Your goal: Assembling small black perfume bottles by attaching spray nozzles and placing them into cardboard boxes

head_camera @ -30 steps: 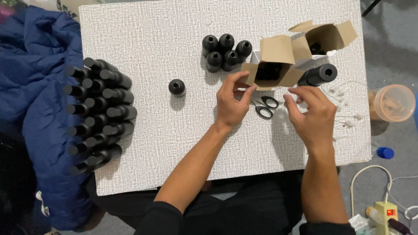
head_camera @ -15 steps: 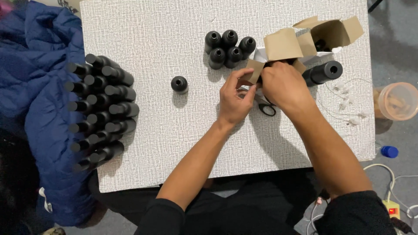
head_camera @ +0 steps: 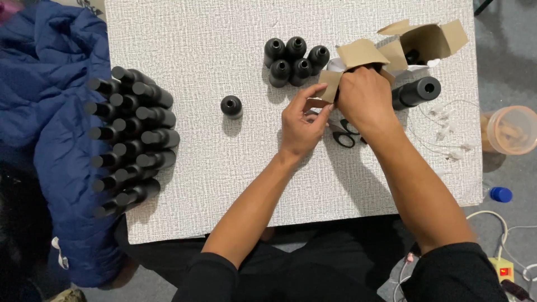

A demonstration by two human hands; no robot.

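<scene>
A: White textured table (head_camera: 184, 33), seen from above, grey floor at the right. Hands?

B: Right hand (head_camera: 366, 100) is curled over the open top of a small brown cardboard box (head_camera: 358, 56), fingers tucked in around the opening; can't tell what's inside. Left hand (head_camera: 302, 120) is half open, thumb and forefinger pinching the box's lower left flap.

A: Box location?

B: Far side of the table, right of centre, standing on it under both hands.

A: Close by?

B: Black rings (head_camera: 345, 134) lie on the table just under the right wrist. A black tube (head_camera: 417, 92) lies on its side just right of that hand. A second open box (head_camera: 428, 39) sits behind it. Five black bottles (head_camera: 293, 59) stand clustered just left of the first box.

A: Further out?

B: One lone bottle (head_camera: 231, 106) stands mid-table. A big pile of bottles (head_camera: 131, 140) lies at the left edge, against a blue jacket (head_camera: 50, 112). Off the table right: an orange tub (head_camera: 512, 130), a blue cap (head_camera: 500, 194).
</scene>
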